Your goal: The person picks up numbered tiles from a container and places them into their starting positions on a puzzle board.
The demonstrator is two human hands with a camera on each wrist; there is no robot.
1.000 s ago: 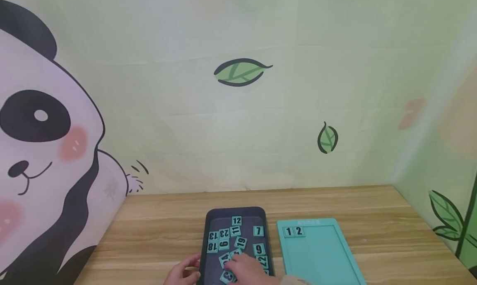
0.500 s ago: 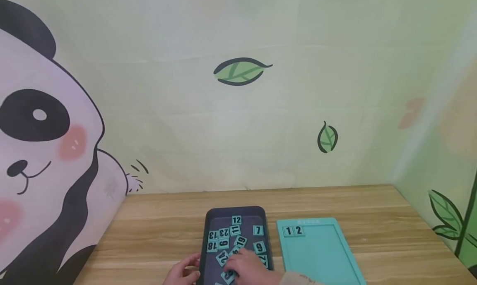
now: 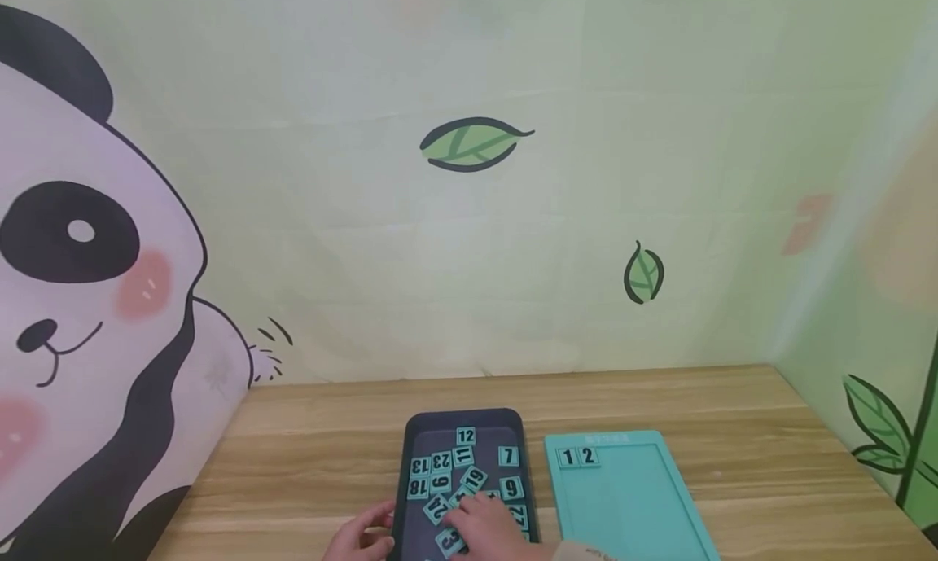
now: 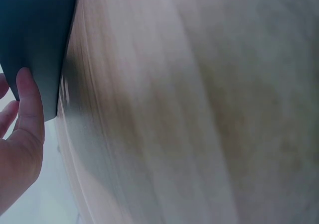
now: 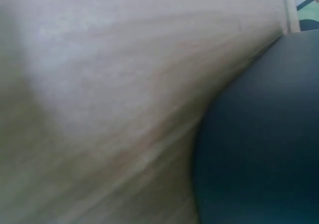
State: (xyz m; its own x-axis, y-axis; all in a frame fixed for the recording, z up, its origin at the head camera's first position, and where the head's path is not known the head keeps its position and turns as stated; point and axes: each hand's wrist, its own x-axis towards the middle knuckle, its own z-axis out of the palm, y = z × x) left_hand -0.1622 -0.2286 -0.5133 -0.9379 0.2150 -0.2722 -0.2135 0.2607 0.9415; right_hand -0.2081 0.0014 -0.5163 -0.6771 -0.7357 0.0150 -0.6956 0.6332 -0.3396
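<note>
A dark shallow tray point(image 3: 465, 416) holds several teal number tiles, among them 12 point(image 3: 466, 436), 19 point(image 3: 473, 477), 24 point(image 3: 436, 509) and 3 point(image 3: 450, 541). My left hand point(image 3: 361, 533) grips the tray's left side; in the left wrist view its thumb point(image 4: 30, 102) lies against the outer wall. Over the tray's near part, my right hand point(image 3: 489, 528) reaches down with bent fingers touching tiles beside 3 and 24. Its fingertips are partly hidden, and no lifted tile shows. Right of the tray lies a teal board point(image 3: 630, 496) with tiles 1 point(image 3: 567, 458) and 2 point(image 3: 589, 457).
Both tray and board lie on a wood-grain table point(image 3: 315, 439), their near ends cut off by the frame. Behind stands a wall with a printed panda point(image 3: 154, 219) and leaves. A smooth dark surface point(image 5: 264, 129) fills the right wrist view's right side.
My right hand stirs among the tiles with small movements. Tile 24 has shifted left, 9 has turned slightly, and 3 has moved a little. My left hand stays at the tray's side.
</note>
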